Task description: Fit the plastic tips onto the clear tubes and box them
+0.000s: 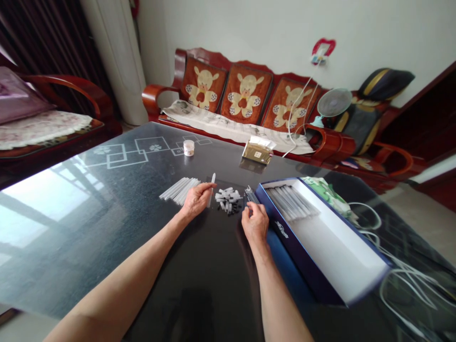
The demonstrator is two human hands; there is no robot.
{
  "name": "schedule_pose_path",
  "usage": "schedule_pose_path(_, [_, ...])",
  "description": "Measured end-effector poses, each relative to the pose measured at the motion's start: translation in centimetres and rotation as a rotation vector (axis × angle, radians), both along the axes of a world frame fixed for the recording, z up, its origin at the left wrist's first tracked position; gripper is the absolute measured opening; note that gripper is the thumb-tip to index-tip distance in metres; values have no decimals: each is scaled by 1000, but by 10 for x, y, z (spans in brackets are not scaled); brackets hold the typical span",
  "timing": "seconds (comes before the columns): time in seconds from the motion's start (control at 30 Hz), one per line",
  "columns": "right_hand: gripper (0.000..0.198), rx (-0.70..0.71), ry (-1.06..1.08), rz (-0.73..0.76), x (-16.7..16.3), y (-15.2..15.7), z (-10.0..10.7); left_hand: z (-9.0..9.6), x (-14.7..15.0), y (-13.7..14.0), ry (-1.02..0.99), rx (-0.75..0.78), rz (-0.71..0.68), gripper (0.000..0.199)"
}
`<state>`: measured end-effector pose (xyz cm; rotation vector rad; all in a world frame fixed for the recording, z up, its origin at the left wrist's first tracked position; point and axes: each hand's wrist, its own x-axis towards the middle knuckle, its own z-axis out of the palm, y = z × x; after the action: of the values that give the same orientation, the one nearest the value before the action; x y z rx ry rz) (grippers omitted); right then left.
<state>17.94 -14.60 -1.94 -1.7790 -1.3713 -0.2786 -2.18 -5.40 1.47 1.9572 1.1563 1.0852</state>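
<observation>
My left hand (196, 199) pinches a translucent white pen barrel (213, 177), which points upward between thumb and forefinger. Just left of that hand, a row of similar white barrels (179, 189) lies on the table. Between my hands is a small heap of white and black pen parts (228, 199). My right hand (255, 221) is closed, its fingertips at the near end of a bunch of thin dark pen refills (251, 194). Whatever those fingertips hold is too small to make out.
A dark blue box (302, 251) with a white inside stands right of my right hand, several clear-barrelled pens (292, 203) in its far end. Farther back on the dark glossy table (107, 228) are a small white jar (188, 147) and a tissue pack (257, 151). White cables (409, 275) trail at the right.
</observation>
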Motion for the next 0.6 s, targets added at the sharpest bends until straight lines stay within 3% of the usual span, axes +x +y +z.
schedule_pose_path(0.13, [17, -223, -134, -121, -5, -6, 0, -12, 4, -3, 77, 236, -26, 35])
schedule_pose_path(0.27, [16, -263, -186, -176, -3, -3, 0, -17, 6, -6, 242, 435, -7, 31])
schedule_pose_path(0.5, [17, -383, -127, -276, 0, -2, 8, -7, 3, -13, 478, 426, 193, 36])
schedule_pose_path(0.6, [18, -280, -34, -281, 4, -3, 10, -4, 2, -11, 473, 421, 246, 36])
